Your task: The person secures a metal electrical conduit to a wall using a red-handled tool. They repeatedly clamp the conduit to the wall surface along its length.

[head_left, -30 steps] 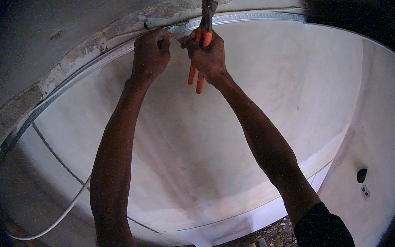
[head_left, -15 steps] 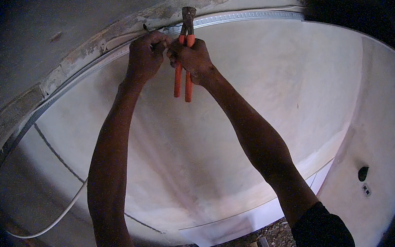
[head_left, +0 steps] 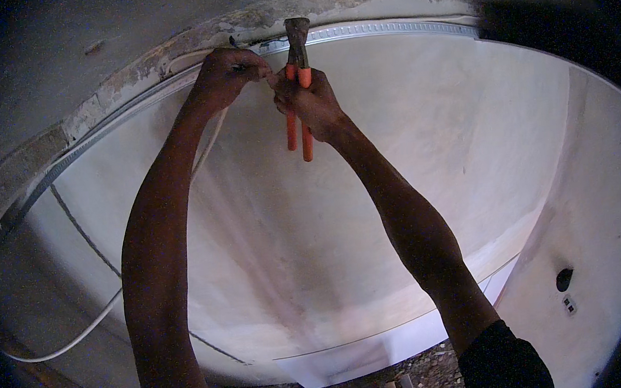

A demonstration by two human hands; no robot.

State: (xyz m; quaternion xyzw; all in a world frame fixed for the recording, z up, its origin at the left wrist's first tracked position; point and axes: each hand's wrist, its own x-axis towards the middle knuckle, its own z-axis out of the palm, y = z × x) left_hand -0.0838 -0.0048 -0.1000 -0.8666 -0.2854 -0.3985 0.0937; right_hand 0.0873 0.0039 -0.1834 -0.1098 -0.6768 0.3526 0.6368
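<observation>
Up by the metal track (head_left: 385,27), my left hand (head_left: 225,77) is closed in a pinch. A white cable (head_left: 212,143) comes out from under it, passes behind my forearm and loops out on the left. What lies right at the fingertips is too small to make out. My right hand (head_left: 318,100) grips a pair of end-cutting pincers (head_left: 298,38) with orange handles, jaws upward and handles hanging below the fist. The right thumb and fingers come close to the left fingertips.
A large pale panel (head_left: 397,187) spans the view behind my arms. Rough, chipped plaster (head_left: 86,120) edges the track at the upper left. A wall socket (head_left: 569,305) sits beside a dark hole (head_left: 564,280) at the lower right. Rubble (head_left: 437,366) lies far below.
Both hands have shifted slightly, with the right hand and pincers moving a little right and down. The white cable now shows below the left hand, where the forearm hid it before.
</observation>
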